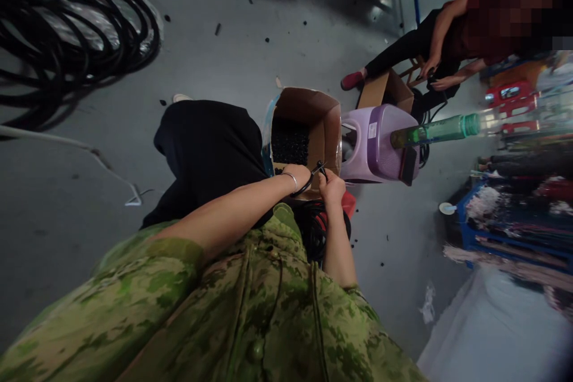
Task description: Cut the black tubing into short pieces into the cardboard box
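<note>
Where the two hands meet, just above the near edge of the cardboard box (323, 131), a thin black cable (319, 168) runs between them, its end held up over the box's mouth. The left hand (299, 178), a bangle on its wrist, is closed around the cable's loop, which curves down past the wrist; the right hand (332, 186) is pinched shut on the short end near the tip. What sits at the tip is too small to make out. Doing this well seems to call for keeping both grips close together so the short end stays stiff, and working right over the box so any offcuts drop among the small black pieces (290, 142) already inside rather than on the floor. More black cable (316, 230) lies bundled in the lap below the hands. Just beyond the box stands a purple plastic jug (376, 143), and further off another person (441, 57) sits with hands over a second box.
</note>
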The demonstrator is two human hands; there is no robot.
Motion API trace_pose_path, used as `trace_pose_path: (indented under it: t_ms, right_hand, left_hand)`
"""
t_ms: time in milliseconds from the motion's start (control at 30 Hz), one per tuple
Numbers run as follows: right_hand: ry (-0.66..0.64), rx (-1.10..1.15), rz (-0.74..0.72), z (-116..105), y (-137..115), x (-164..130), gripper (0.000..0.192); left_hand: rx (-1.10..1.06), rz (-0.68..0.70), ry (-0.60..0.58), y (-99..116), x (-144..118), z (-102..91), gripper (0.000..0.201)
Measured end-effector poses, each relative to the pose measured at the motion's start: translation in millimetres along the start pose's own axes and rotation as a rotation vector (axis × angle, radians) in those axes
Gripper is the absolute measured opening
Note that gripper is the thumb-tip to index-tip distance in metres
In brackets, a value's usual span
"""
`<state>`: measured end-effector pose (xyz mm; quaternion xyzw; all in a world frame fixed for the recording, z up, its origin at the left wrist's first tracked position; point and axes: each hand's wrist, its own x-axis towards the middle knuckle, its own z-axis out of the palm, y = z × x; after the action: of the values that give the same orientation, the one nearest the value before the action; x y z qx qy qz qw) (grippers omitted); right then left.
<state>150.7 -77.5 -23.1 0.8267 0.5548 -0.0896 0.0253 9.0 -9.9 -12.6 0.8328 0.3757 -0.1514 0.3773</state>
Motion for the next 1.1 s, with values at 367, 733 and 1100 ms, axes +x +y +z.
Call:
trace_pose_path:
  t_ms: [367,733,1100]
  right_hand:
    - [0.026,0.120,-0.041,14.6,11.9,-0.7,0.036]
    - [0.104,0.208,-0.186,25.1,26.3,-4.3,0.034]
    - [0.129,0.029,-0.213,24.5,25.9,-3.9,0.031]
  left_hand:
    - [-0.083,-0.036,-0.060,4.6,-4.9,-6.7,0.044]
    - [-0.059,-0.009,-0.084,4.2,-1.3,-3.8,0.044]
    - [-0.015,0.014,-0.077,3.5,-4.0,-4.0,0.043]
